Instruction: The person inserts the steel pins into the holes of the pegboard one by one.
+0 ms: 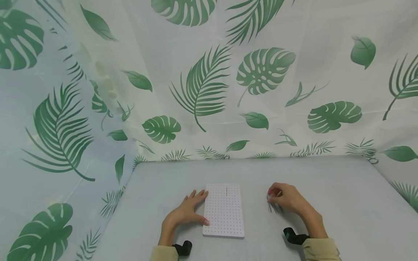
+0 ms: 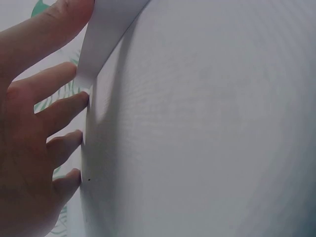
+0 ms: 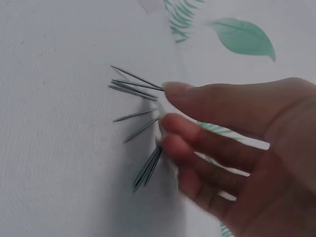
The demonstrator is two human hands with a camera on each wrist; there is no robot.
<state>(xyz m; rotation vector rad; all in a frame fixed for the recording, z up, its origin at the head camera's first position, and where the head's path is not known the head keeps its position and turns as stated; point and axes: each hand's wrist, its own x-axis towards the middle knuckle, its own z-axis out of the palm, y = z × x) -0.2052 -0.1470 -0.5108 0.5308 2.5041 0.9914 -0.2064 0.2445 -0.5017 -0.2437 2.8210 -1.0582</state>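
A white board with rows of small holes (image 1: pixel 223 214) lies on the table, and one thin dark metal pin (image 1: pixel 226 191) shows near its far end. Beside its left edge my left hand (image 1: pixel 187 210) has its fingers spread, with thumb and fingertips at the edge. In the left wrist view the thumb (image 2: pixel 54 24) meets the board's side (image 2: pixel 106 37). To the right, my right hand (image 1: pixel 289 197) reaches down to a loose group of pointed metal pins (image 3: pixel 133 88). Its thumb and bent forefinger stand apart at the pins' far ends, which the fingertips partly hide.
The pale table (image 1: pixel 261 239) runs back to a hanging cloth (image 1: pixel 215 137) printed with green leaves, which also closes off the left and right sides. Dark wrist cameras (image 1: pixel 294 236) sit at both sleeve cuffs.
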